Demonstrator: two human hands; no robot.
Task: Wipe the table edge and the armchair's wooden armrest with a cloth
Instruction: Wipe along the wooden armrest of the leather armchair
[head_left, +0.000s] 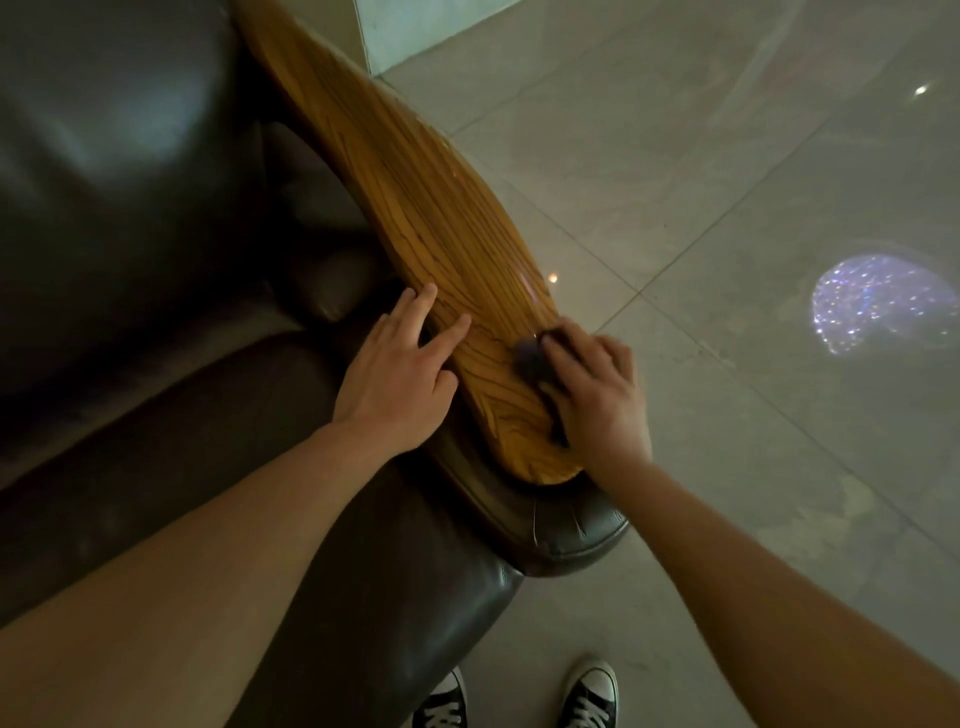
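The wooden armrest (415, 197) is a long, grained, golden-brown board running from the top centre down to the middle of the head view, on a dark brown leather armchair (156, 260). My right hand (597, 389) presses a small dark cloth (535, 358) onto the armrest's near end, fingers curled over it. The cloth is blurred and mostly hidden under the hand. My left hand (400, 374) rests with fingers spread on the armrest's left edge, holding nothing. No table is in view.
Pale grey floor tiles (727, 182) spread to the right of the chair, with a sparkling light patch (878, 304) on them. A wall corner (395, 31) stands at the top. My two black-and-white sneakers (587, 696) are at the bottom, beside the chair's front.
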